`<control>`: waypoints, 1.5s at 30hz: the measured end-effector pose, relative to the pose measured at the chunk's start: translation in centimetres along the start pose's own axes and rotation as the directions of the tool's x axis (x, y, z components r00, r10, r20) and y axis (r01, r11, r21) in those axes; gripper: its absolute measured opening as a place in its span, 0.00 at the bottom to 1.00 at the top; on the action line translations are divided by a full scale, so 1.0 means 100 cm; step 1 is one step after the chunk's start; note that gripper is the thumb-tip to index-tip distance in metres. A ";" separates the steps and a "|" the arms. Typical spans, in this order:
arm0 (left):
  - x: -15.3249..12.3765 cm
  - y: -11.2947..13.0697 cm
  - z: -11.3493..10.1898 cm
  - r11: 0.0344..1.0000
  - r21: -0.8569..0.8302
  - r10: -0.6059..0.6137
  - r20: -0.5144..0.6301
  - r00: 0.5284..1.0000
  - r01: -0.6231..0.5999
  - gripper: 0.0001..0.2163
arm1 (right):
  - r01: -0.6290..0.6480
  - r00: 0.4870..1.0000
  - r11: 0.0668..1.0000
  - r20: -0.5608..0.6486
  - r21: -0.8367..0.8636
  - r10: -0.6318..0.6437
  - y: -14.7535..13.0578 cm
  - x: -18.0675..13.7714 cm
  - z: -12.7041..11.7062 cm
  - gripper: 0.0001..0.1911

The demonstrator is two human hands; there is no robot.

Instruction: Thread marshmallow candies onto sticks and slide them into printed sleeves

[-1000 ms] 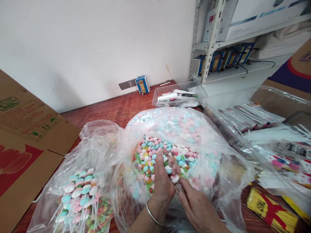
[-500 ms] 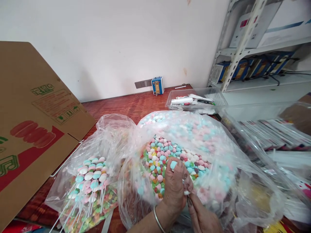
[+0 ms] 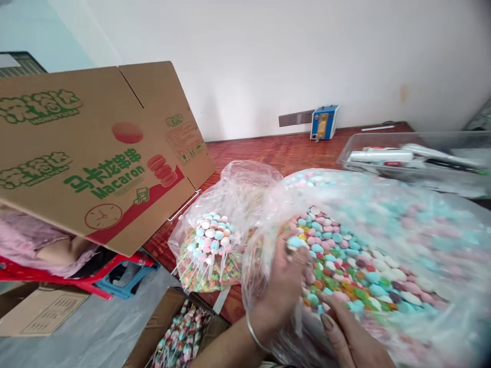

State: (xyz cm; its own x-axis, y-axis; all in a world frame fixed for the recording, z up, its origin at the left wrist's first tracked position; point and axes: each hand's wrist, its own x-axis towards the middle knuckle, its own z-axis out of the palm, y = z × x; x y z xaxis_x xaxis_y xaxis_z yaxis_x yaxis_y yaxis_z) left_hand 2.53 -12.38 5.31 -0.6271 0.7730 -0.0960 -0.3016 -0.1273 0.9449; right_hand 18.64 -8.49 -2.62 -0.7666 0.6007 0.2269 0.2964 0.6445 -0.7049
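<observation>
A big clear plastic bag [image 3: 387, 214] full of pastel candy lollipops lies on the red-brown table [image 3: 264, 153]. My left hand [image 3: 286, 283], with a silver bangle on the wrist, reaches into the bag's mouth, fingers closed on a candy lollipop [image 3: 295, 242]. My right hand [image 3: 347, 335] lies just right of it at the lower edge, fingers curled at the bag's opening; what they grip is blurred. A smaller clear bag of lollipops [image 3: 213, 240] sits left of the big one.
A tilted cardboard box marked "Macaron" [image 3: 95, 158] stands at the left. Below the table's edge is an open carton with more lollipops [image 3: 180, 337], and red and blue stools [image 3: 115, 266]. A clear tray of pens [image 3: 402, 158] and a small blue device [image 3: 324, 122] stand at the back.
The view has swung left and down, revealing the floor and carton. My left hand has moved deeper into the big bag, still pinching a candy; my right hand stays beside it.
</observation>
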 end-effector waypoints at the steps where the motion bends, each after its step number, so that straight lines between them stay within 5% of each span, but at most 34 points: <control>1: 0.006 0.017 -0.020 0.978 0.190 0.106 -0.103 0.989 -0.085 0.19 | 0.006 1.000 1.000 0.014 0.000 -0.006 -0.003 0.003 0.000 0.19; 3: 0.024 0.050 -0.063 0.795 0.578 0.338 -0.168 0.926 -0.185 0.19 | 0.013 1.000 1.000 0.022 -0.001 -0.013 -0.004 0.005 0.000 0.18; 6: 0.055 0.079 -0.118 0.313 0.940 0.599 -0.084 0.796 -0.137 0.19 | 0.025 0.999 1.000 -0.020 -0.009 -0.026 -0.002 0.003 -0.004 0.16; 8: 0.069 0.080 -0.140 -0.047 0.997 0.498 -0.031 0.867 0.063 0.18 | -0.004 0.998 1.000 -0.055 -0.025 0.003 -0.001 0.000 -0.011 0.14; 13: 0.068 0.066 -0.152 -0.197 0.980 0.238 0.068 0.969 -0.021 0.12 | -0.182 0.977 0.982 -0.120 -0.057 0.174 -0.001 -0.020 -0.047 0.12; 15: 0.060 0.070 -0.147 -0.322 0.947 0.319 0.092 0.943 0.017 0.14 | -0.258 0.965 0.960 -0.078 -0.107 0.250 -0.002 -0.033 -0.060 0.11; 19: 0.035 0.077 -0.113 -0.140 0.983 0.703 0.180 0.688 -0.115 0.14 | -0.303 0.921 0.917 0.166 -0.260 0.351 -0.011 -0.054 -0.063 0.11; 20: 0.028 0.073 -0.099 -0.065 0.975 0.723 0.193 0.664 -0.213 0.13 | -0.306 0.903 0.896 0.201 -0.323 0.380 -0.013 -0.056 -0.057 0.12; 24: 0.001 0.037 -0.041 0.230 0.778 0.527 0.405 0.747 -0.584 0.09 | -0.301 0.880 0.796 0.168 -0.525 0.444 -0.017 -0.055 -0.028 0.07; 27: -0.009 0.000 -0.012 0.452 0.605 0.302 0.587 0.751 -0.655 0.09 | -0.299 0.897 0.799 0.134 -0.522 0.422 -0.015 -0.057 -0.018 0.06; 30: -0.012 -0.028 -0.003 0.572 0.568 0.131 0.649 0.749 -0.592 0.08 | -0.324 0.918 0.866 0.095 -0.380 0.385 -0.010 -0.066 -0.023 0.06; 35: -0.014 -0.044 -0.004 0.697 0.644 -0.151 0.562 0.813 -0.316 0.09 | -0.421 0.906 0.907 -0.048 0.008 0.421 -0.005 -0.078 -0.039 0.09; 39: -0.021 -0.044 0.003 0.796 0.603 -0.378 0.555 0.741 -0.045 0.09 | -0.386 0.900 0.920 -0.191 0.068 0.392 -0.010 -0.071 -0.039 0.08; 42: -0.024 -0.043 0.010 0.840 0.537 -0.421 0.563 0.711 0.072 0.09 | -0.309 0.912 0.947 -0.254 0.086 0.321 -0.013 -0.062 -0.037 0.07; 45: -0.023 -0.041 0.012 0.859 0.510 -0.373 0.561 0.739 0.046 0.09 | -0.233 0.920 0.968 -0.301 0.097 0.251 -0.012 -0.056 -0.036 0.08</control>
State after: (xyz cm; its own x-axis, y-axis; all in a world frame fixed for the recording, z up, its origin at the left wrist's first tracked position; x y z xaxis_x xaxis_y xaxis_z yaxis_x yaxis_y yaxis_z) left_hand 6.11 -12.91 2.00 0.0525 0.9674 -0.2477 0.0788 0.2433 0.9667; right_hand 24.58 -10.94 -0.59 -0.4592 0.8570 0.2337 0.4102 0.4380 -0.7999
